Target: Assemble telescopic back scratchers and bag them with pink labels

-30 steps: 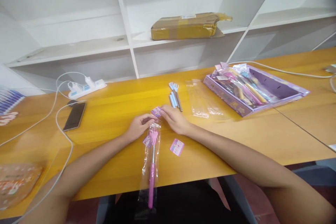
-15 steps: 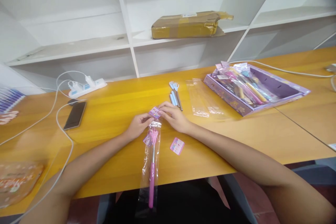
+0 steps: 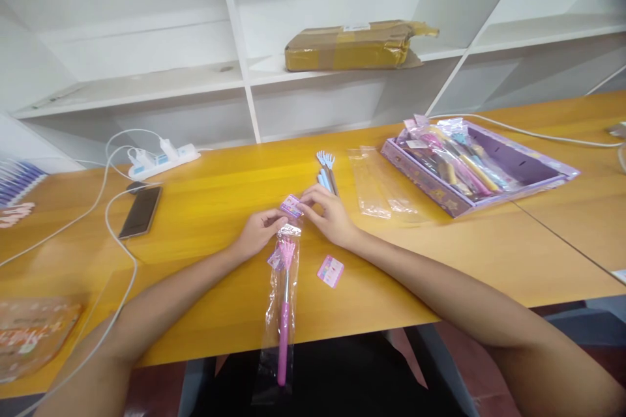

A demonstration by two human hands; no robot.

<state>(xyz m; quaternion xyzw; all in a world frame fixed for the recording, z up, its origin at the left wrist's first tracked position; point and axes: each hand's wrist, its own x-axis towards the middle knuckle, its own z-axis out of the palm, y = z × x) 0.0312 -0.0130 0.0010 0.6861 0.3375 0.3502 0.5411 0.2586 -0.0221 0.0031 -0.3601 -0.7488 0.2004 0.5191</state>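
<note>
A pink back scratcher lies inside a clear plastic bag, its hand-shaped end toward the shelf and its handle over the table's front edge. My left hand is closed at the bag's top, with thumb and forefinger pinching it beside the white header strip. Just above that strip, my right hand pinches a small pink-purple card by its right side. A second card lies flat on the table to the right of the bag. Another small card shows by the scratcher's head.
Blue-headed back scratchers lie beyond my right hand, near empty clear bags. A purple display box holds several bagged scratchers. Leftward are a phone, a power strip and white cables. A taped carton sits on the shelf.
The card in my right hand has moved slightly up and right and shows more of its face. My right fingers have shifted toward its right edge. The bagged scratcher stays nearly still.
</note>
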